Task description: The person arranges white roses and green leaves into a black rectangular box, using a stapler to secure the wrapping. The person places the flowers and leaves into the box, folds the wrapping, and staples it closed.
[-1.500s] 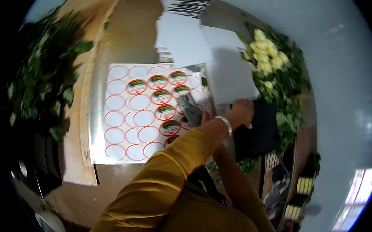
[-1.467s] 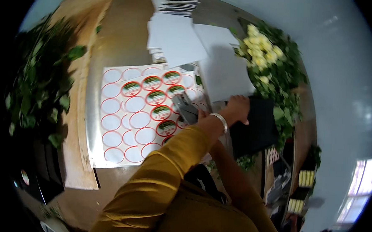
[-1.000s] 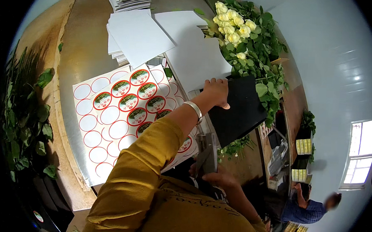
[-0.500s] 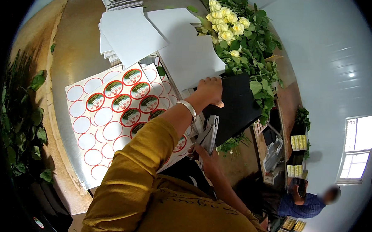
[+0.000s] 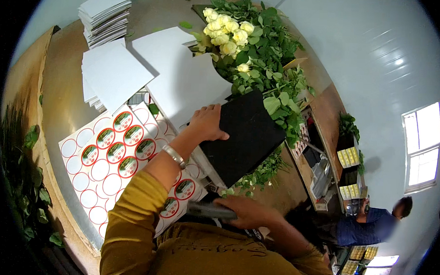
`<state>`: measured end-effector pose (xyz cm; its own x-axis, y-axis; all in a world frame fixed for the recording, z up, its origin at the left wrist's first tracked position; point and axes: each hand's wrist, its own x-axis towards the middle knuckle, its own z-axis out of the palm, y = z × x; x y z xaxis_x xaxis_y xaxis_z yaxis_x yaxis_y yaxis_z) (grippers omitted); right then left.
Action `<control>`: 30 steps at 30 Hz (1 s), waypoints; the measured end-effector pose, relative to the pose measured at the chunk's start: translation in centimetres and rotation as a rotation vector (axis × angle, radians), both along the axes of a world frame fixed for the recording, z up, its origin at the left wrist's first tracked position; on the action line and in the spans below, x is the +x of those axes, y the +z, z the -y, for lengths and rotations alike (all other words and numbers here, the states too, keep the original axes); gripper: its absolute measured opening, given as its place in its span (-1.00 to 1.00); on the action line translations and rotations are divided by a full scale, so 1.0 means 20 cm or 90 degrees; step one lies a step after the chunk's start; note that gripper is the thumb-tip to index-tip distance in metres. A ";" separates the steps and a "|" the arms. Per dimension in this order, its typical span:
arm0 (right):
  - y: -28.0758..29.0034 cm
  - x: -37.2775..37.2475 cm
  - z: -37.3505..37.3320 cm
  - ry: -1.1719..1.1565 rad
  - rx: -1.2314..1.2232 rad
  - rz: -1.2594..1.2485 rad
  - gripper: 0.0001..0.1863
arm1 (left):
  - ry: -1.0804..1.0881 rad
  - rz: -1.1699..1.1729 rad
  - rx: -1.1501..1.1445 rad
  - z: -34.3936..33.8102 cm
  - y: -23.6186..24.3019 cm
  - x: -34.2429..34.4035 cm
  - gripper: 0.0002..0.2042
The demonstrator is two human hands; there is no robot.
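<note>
My left hand lies on a white sheet where it meets a black panel; its fingers are stretched over the white and the thumb points out across the black. The sheet's far side has a wavy cut edge. Close to my body, my right hand is closed around a grey stapler, which is smeared by motion. Beyond the sheet lies a bunch of pale yellow roses with thick green leaves.
Sheets of round red-rimmed stickers, some peeled off, lie left of my left forearm. Behind them are loose white cards and a tall card stack. Cut stems hang at far left. A person in blue stands at right.
The stapler in my right hand has come down and left, toward my body, away from the panel's edge. My left hand stays on the sheet. The whole view has shifted.
</note>
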<state>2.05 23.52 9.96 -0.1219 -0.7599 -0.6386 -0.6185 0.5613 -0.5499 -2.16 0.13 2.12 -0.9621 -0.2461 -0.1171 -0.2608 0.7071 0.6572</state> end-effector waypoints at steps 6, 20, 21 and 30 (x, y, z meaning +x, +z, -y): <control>0.25 -0.71 -0.01 -0.044 -0.041 -0.056 -0.44 | 0.019 -0.002 0.045 -0.01 0.05 0.05 -0.07; 0.08 -1.86 0.16 0.250 0.128 -0.082 -0.52 | 0.121 0.087 0.120 -0.06 0.24 0.04 -0.08; 0.06 -1.87 0.19 0.265 0.128 -0.079 -0.53 | 0.123 0.083 0.123 -0.06 0.23 0.04 -0.07; -0.10 -1.87 0.21 0.328 0.096 -0.144 -0.53 | 0.136 0.104 0.139 -0.06 0.23 0.03 -0.10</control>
<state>-35.34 19.36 8.02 0.0934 -0.6603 -0.7452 -0.9252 0.2189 -0.3099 -1.58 1.39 6.73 -0.8556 -0.3927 -0.3372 -0.5022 0.4717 0.7248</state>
